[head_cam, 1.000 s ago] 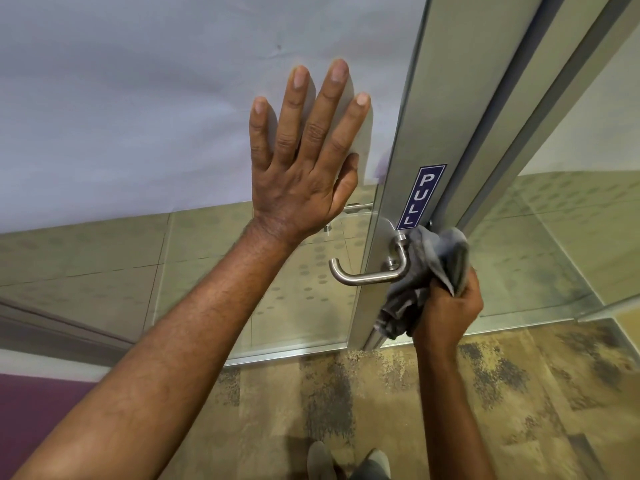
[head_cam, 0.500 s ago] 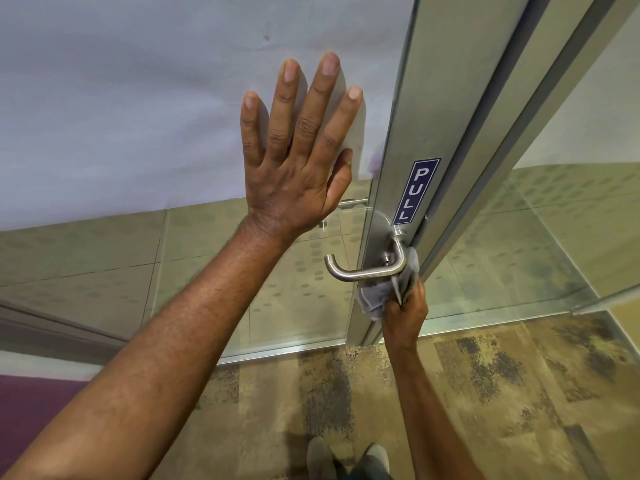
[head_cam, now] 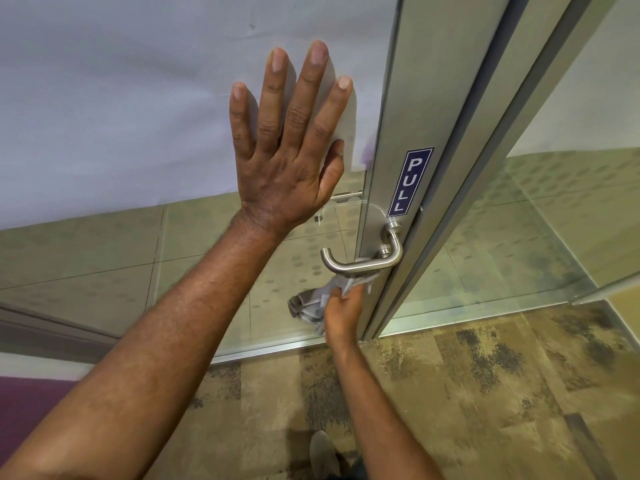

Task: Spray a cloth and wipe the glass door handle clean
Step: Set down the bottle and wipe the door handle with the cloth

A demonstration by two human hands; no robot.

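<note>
A brushed steel lever handle (head_cam: 360, 263) juts from the metal stile of a glass door (head_cam: 138, 98), under a blue PULL sticker (head_cam: 409, 181). My left hand (head_cam: 287, 161) lies flat on the frosted glass above and left of the handle, fingers spread. Just below the lever, my right hand (head_cam: 343, 310) grips a bunched grey cloth (head_cam: 313, 299). The cloth's top reaches the underside of the lever; whether it touches is unclear. No spray bottle is in view.
The grey door frame (head_cam: 485, 168) runs diagonally right of the handle, with a clear glass panel (head_cam: 554, 220) beyond it. Patterned brown carpet (head_cam: 485, 393) covers the floor. My shoe (head_cam: 323, 457) shows at the bottom edge.
My right hand with the cloth has moved from the right end of the handle, down and to the left, under the lever. My left hand stays pressed on the glass.
</note>
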